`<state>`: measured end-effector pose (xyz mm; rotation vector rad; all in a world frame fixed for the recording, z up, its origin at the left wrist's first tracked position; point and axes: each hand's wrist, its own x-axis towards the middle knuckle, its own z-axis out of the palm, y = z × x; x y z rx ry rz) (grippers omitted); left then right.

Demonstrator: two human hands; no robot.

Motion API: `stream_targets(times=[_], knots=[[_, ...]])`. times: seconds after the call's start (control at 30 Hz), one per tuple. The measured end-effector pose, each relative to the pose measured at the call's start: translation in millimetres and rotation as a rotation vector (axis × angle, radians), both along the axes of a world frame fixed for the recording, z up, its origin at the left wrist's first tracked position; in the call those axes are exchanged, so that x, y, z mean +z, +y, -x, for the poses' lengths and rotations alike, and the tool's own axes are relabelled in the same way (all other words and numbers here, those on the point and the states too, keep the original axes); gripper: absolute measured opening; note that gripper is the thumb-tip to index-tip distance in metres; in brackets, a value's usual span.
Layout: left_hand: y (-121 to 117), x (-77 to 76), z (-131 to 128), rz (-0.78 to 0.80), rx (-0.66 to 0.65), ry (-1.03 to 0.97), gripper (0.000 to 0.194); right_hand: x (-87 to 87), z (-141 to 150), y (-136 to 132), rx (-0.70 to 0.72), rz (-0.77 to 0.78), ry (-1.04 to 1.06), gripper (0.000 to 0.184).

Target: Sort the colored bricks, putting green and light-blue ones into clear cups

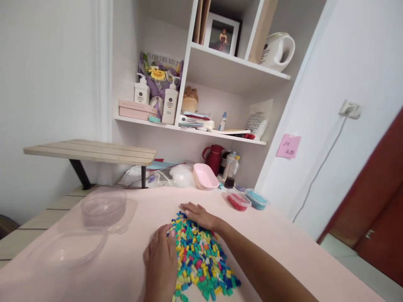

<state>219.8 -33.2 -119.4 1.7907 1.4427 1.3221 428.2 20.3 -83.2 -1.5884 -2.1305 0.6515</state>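
Observation:
Small colourful toy building bricks [201,256], in blue, green, yellow and red, lie spread in a pile on the pink tabletop [126,260]. My left hand [162,256] rests along the pile's left edge, touching bricks, its fingers curved a little but not gripping. Across the far end of the pile lies my right hand [200,216], palm down with fingers stretched to the left. The bricks beneath its palm are hidden. Neither hand holds anything that I can see.
A clear round container [103,209] and a clear lid [71,247] are at the left. Lidded tubs of red bits [238,200] and blue bits [256,199] stand at the back right. Behind are a pink basin [205,176], a red jug [214,159] and a wooden riser [91,151].

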Motion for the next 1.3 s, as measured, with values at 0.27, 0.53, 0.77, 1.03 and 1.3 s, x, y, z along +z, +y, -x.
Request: stream_targets(times=[0.27,0.53,0.77,1.03,1.3], knots=[[-0.9,9.4,2.2,0.041,-0.009,0.009,0.045,44.5,19.1,-52.7,0.333,0.127,0.39,0.06],[3.4,15.7,7.3,0.053,-0.028,-0.021,0.042,40.3,-35.1,-139.4,-0.063,-0.142,0.153,0.076],[14.6,37.1,26.4,-0.106,0.176,-0.025,0.048,2.3,-68.7,-186.0,-0.135,0.018,-0.217,0.109],[19.9,30.1,23.3,0.145,0.109,0.681,0.061,-7.9,-43.0,-145.3,-0.118,-0.114,-0.221,0.085],[10.3,15.2,21.1,0.066,-0.182,0.907,0.053,-2.9,-2.2,-91.0,-0.106,-0.11,-0.106,0.077]])
